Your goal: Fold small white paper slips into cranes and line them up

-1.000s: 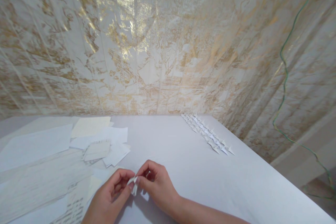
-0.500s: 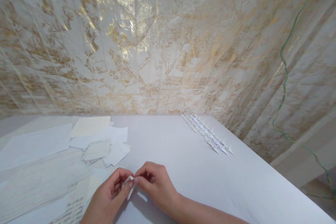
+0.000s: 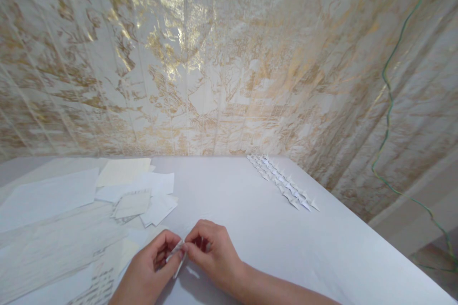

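Observation:
A small folded piece of paper (image 3: pixel 181 263), white and narrow, is held just above the table between my two hands. My left hand (image 3: pixel 152 264) is closed, with thumb and fingers gripping the paper from the left. From the right, my right hand (image 3: pixel 213 250) pinches its upper tip between thumb and forefinger. The fingertips of both hands nearly meet there and hide part of the folds. Farther off to the right, several small pointed folded paper figures (image 3: pixel 286 183) stand in slanting rows.
Loose sheets of paper (image 3: pixel 46 195) overlap across the left of the white table (image 3: pixel 214 186). A stack of small paper squares (image 3: pixel 133 204) lies at their right side. Behind the table hangs a gold-patterned covering (image 3: pixel 200 81). A green cord (image 3: pixel 388 105) dangles at the right.
The folded paper has turned slightly between my fingers, and its tip now shows more. My right fingertips have shifted a little to the right. The papers and the figures stay in place.

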The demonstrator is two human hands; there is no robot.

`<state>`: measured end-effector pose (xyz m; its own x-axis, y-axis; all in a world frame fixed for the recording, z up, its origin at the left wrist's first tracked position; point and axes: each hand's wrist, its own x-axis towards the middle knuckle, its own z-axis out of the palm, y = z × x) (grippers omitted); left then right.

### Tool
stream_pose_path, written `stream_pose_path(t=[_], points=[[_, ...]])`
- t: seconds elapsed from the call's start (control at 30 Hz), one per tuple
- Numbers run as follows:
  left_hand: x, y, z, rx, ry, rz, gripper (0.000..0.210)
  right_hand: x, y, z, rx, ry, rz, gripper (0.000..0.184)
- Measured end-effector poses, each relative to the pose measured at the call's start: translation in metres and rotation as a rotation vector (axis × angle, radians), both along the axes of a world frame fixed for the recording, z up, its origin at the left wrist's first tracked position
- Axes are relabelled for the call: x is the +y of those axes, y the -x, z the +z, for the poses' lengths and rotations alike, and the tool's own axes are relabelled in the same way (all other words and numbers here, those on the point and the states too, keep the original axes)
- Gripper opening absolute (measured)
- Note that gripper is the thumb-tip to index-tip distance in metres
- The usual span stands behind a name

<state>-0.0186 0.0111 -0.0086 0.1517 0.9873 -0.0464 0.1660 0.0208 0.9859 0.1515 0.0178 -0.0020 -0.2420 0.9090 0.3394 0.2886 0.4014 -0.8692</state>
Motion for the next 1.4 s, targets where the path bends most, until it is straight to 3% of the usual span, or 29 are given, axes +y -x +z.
stream_pose_path(t=[0.2, 0.3, 0.47, 0.63, 0.8, 0.97, 1.07, 1.23, 1.4], points=[[-0.002, -0.001, 0.004, 0.005, -0.033, -0.012, 0.033, 0.000, 0.001, 0.000, -0.046, -0.047, 0.014, 0.009], [-0.002, 0.001, -0.002, 0.043, -0.078, -0.041, 0.023, -0.001, -0.001, 0.002, -0.123, -0.110, 0.031, 0.015], [0.000, 0.006, -0.016, 0.078, -0.100, -0.059, 0.037, 0.000, -0.003, 0.000, -0.248, -0.273, 0.070, 0.014], [-0.005, 0.005, -0.019, 0.146, -0.126, -0.079, 0.043, 0.002, -0.005, -0.002, -0.377, -0.428, 0.110, 0.016], [-0.005, 0.005, -0.019, 0.018, -0.044, -0.103, 0.041, 0.004, -0.005, -0.005, -0.390, -0.539, 0.112, 0.013], [-0.007, 0.000, -0.002, -0.059, -0.005, -0.145, 0.024, 0.004, -0.005, -0.004, -0.292, -0.500, 0.080, 0.014], [-0.009, -0.003, 0.007, -0.090, 0.030, -0.167, 0.024, 0.003, -0.006, 0.000, -0.260, -0.422, 0.098, 0.017], [-0.013, -0.006, 0.004, -0.151, 0.092, -0.148, 0.028, 0.000, -0.007, 0.001, -0.307, -0.345, 0.109, 0.012], [-0.016, -0.008, 0.003, -0.095, 0.099, -0.131, 0.033, 0.000, -0.007, -0.003, -0.288, -0.387, 0.106, 0.016]])
